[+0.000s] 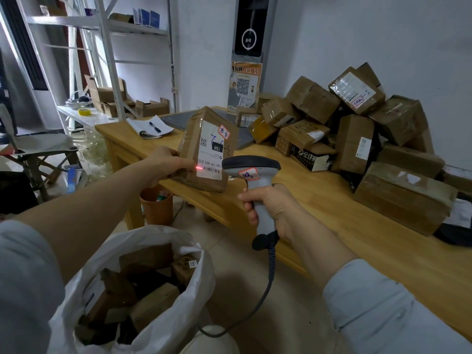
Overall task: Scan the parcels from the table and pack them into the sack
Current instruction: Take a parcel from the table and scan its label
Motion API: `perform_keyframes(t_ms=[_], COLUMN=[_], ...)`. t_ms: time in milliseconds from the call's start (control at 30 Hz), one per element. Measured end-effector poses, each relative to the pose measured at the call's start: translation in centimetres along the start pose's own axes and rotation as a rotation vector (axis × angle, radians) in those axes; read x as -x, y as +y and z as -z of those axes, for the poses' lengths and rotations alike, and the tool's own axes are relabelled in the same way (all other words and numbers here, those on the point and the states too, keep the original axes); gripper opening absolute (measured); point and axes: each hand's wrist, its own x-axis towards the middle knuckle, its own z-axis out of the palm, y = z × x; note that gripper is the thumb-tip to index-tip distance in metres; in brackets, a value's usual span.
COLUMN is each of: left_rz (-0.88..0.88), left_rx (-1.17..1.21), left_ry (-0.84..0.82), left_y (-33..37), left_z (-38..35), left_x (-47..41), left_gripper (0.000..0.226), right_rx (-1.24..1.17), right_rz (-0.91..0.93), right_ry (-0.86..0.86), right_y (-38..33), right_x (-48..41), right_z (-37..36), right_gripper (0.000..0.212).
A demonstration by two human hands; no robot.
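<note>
The fingers of the left grip (pixel 166 163) are hidden behind the parcel (pixel 201 139), whose label print is too small to read. The lower picture edge cuts off the sack (pixel 201 290), and the right edge cuts off the tabletop (pixel 319 200) at its far right end. The scanner (pixel 251 166) cable's far end is concealed.

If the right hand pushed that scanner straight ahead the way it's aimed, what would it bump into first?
Most likely the brown parcel that the left hand holds: the barcode scanner in the right hand casts its red line on that parcel's label. Depth is unclear.
</note>
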Motion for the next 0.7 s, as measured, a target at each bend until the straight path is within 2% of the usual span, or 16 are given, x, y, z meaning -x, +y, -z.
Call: perform_keyframes(t_ms=[233,300,400,533,600,700], left_rz=[0.023,0.025,0.049,0.081,0.108,0.155], left_rx=[-0.017,-0.031,-0.052,-0.099,-0.191,-0.501], left_ry=[0.008,0.035,0.074,0.107,0.056,0.001], left_y=[-1.4,-2.5,-5.0,-9.3,-11.7,-14.5], left_z=[1.3,2.2,3.6,5.7,6.6,6.7], left_x=[1.2,1.9,3.1,4.2,4.3,4.3], left_gripper=[0.06,0.053,0.041,0.038,0.04,0.057], right_rx=[-0.037,-0.041,-0.023,0.034,0.044,0.068], right_rz=[0.014,0.0,-0.044,-0.173,-0.248,-0.298], right_ry=[-0.043,-0.057,-0.08,-0.145,-0.173,-0.145], right_y=[0.5,1.1,2.6,5.8,7.5,9.7], right_x=[-0.3,-0.6,-1.4,-3.0,-3.9,-5.1], right_z=[-1.3,-1.9,-3.1,-5.4,-6.6,-8.0], right_gripper=[0.014,0.016,0.015,0.007,0.008,0.009])
